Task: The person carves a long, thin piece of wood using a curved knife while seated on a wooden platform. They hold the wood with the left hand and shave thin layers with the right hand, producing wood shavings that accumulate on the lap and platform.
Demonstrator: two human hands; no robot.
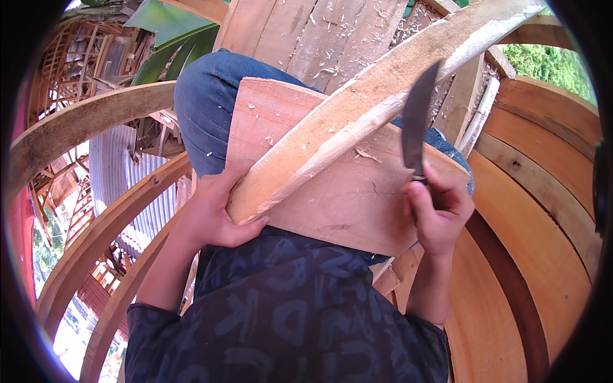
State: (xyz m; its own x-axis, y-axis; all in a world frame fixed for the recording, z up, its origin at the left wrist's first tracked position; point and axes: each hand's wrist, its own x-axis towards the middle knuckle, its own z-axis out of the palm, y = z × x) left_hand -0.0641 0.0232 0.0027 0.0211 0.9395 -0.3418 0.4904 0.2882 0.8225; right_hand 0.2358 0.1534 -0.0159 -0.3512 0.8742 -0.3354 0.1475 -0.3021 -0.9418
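Note:
A long curved wooden plank (357,112) slants from my lap up to the far right, its right edge pale and freshly cut. My left hand (223,207) grips its near end, thumb across the tip. In my right hand (437,207) is a knife (419,115) with a broad dark blade, held upright by its handle. The blade stands at the plank's right edge; whether it touches the wood I cannot tell. Beneath the plank, a flat wooden board (348,204) lies across my thighs with a few shavings on it.
Curved wooden ribs (115,239) rise on my left, and curved side planks (536,210) run along my right. Wood shavings litter the plank floor (325,45) ahead. Corrugated metal sheets (143,182) and a large green leaf (175,38) show beyond the left ribs.

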